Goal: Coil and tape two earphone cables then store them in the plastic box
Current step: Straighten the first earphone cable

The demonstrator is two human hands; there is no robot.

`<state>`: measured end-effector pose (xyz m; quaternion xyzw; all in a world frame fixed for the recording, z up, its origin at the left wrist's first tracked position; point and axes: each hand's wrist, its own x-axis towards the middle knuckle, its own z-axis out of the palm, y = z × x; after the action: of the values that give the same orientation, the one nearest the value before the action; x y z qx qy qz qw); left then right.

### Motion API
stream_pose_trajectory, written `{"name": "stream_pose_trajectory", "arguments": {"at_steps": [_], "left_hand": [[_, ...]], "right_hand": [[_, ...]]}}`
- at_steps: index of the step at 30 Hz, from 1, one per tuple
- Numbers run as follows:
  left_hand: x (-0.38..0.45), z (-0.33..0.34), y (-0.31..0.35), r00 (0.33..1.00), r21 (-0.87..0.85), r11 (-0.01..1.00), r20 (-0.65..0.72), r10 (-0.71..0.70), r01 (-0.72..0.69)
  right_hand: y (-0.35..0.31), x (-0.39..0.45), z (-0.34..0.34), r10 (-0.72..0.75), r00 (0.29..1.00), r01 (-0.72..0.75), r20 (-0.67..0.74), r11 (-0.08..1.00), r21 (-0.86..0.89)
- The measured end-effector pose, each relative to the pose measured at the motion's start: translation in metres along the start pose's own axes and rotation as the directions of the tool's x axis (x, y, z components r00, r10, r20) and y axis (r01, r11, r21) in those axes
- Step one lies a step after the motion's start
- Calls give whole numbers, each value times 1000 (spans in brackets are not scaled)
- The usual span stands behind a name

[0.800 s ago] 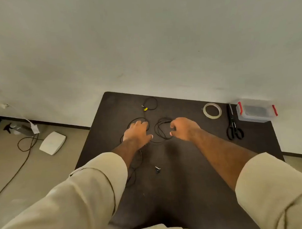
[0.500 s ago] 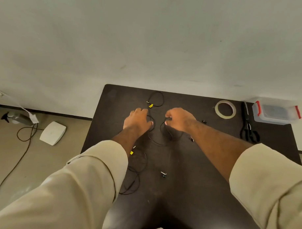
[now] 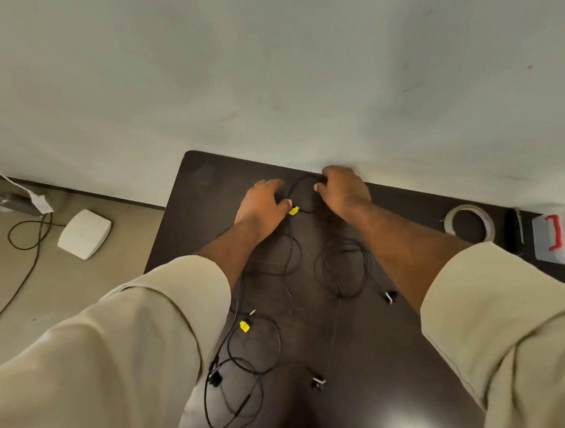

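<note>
Dark tabletop (image 3: pixel 359 355) pushed against a pale wall carries everything here, and the black earphone cables (image 3: pixel 340 269) lie sprawled across its middle. At the far edge a small loop of cable (image 3: pixel 301 184) arcs between both hands. The left hand (image 3: pixel 261 203) pinches it beside a yellow tag (image 3: pixel 294 210), and the right hand (image 3: pixel 346 190) has its fingers curled round the loop's other end. From there the cord trails toward the near side, where a loose coil sits in the middle and a second yellow tag (image 3: pixel 244 326), a plug (image 3: pixel 252 312) and earbuds (image 3: pixel 318 382) lie among wider loops.

Tangling looks the main risk: the two cords cross and overlap, so winding one could drag the other along or knot them together. Loose loops near the left edge could also slide off the table if pulled sideways. A slack coil may spring open before tape reaches it, since both hands are occupied.

Right of the hands sit a tape roll (image 3: pixel 469 222), then dark scissors (image 3: pixel 515 234), then the plastic box (image 3: pixel 556 239) with its red clip, partly cut off by the frame. On the beige floor to the left rest a white device (image 3: pixel 84 233) and a dark cord (image 3: pixel 26 242).
</note>
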<state>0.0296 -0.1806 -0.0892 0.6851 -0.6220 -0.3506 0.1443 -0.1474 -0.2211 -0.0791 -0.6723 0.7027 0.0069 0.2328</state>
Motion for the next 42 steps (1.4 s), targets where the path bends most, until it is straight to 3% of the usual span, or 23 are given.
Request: {"name": "stream_pose_trajectory", "arguments": {"at_steps": [7,10,13,16,18,21,24,30,34,37,42], "left_hand": [[16,11,-1,995,-177,979,11,-96,96],[13,10,8,992,-266,956,65,-109,122],[-4,1,31,992,-394,916,126,-29,77],[-37,-21,60,981,-524,850,132,142,-53],[-65,-42,80,969,-579,807,111,221,-117],[-103,-77,108,952,-565,804,97,289,-187],[-138,-112,122,932,-427,860,95,350,-279],[-182,-173,109,960,-204,939,-13,281,-277],[-207,-190,117,947,-88,947,-129,296,-308],[-220,-196,129,936,-88,941,-171,308,-325],[-227,-190,150,908,-113,938,-313,278,-327]], "right_hand": [[-4,8,26,-112,990,111,-83,994,-17],[4,-4,23,-128,991,134,-49,975,179],[7,-34,0,-186,982,118,39,758,641],[13,-70,-41,-219,975,104,22,546,832],[28,-99,-73,-255,967,107,25,487,867],[55,-142,-119,-292,956,143,18,519,843],[83,-183,-159,-284,952,277,-110,653,705],[163,-242,-211,-180,919,305,-350,889,342],[192,-275,-218,-106,876,225,-471,953,204],[198,-292,-222,-49,862,111,-504,989,94],[179,-310,-211,95,800,-77,-592,995,56]]}}
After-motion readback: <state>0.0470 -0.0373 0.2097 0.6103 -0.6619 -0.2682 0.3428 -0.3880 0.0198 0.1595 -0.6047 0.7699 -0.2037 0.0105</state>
